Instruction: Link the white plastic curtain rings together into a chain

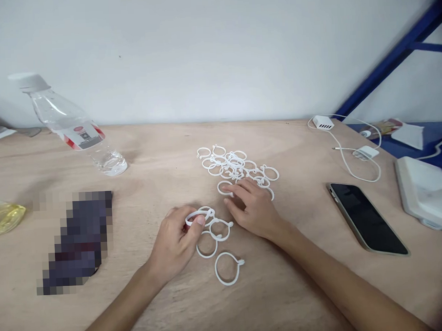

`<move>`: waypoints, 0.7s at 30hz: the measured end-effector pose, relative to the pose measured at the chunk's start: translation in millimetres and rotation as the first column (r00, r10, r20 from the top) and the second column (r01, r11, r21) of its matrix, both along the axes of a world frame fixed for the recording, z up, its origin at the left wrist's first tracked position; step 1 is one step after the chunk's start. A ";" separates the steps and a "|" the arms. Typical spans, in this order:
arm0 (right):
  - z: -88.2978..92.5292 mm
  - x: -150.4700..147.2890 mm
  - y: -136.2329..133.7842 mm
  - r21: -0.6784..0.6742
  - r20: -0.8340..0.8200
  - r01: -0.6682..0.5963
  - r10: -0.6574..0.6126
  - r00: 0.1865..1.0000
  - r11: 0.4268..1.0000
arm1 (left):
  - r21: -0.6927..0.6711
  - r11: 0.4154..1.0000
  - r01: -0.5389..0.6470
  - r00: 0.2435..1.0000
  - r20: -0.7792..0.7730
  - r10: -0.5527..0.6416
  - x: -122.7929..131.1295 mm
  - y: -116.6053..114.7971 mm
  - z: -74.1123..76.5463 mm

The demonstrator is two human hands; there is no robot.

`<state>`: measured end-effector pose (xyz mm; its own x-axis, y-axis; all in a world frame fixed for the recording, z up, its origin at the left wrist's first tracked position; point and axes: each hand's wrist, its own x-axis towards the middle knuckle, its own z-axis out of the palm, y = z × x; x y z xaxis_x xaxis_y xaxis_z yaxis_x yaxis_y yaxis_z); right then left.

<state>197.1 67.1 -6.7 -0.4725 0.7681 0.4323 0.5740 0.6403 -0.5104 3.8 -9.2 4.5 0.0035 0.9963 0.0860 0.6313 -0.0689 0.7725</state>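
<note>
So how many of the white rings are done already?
Four white plastic rings lie linked near the left hand, which pinches one of them. The right hand touches a loose ring at the heap's edge. The big heap of rings remains.

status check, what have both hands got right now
Left hand pinching one white ring, chained rings beside it. Right hand flat on edge of loose ring pile, fingertips on a ring. Phone off right, clear.
</note>
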 end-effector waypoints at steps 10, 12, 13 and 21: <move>-7.6 -0.5 3.5 0.036 0.109 -0.042 0.037 0.993 0.999 | 0.161 0.986 0.033 0.987 -0.164 -0.007 2.2 -0.2 -6.0; -7.3 -0.2 3.6 0.027 0.101 -0.047 0.044 0.994 0.999 | 0.164 0.984 0.076 0.975 -0.217 -0.039 3.0 -0.7 -6.2; -7.1 0.0 3.6 0.022 0.101 -0.048 0.046 0.994 0.999 | 0.156 0.983 0.095 0.969 -0.239 -0.056 3.3 -1.0 -5.7; -7.5 0.7 4.1 -0.015 0.077 -0.043 0.044 0.996 0.999 | 0.107 0.984 0.142 0.970 -0.211 -0.117 2.1 -1.2 0.2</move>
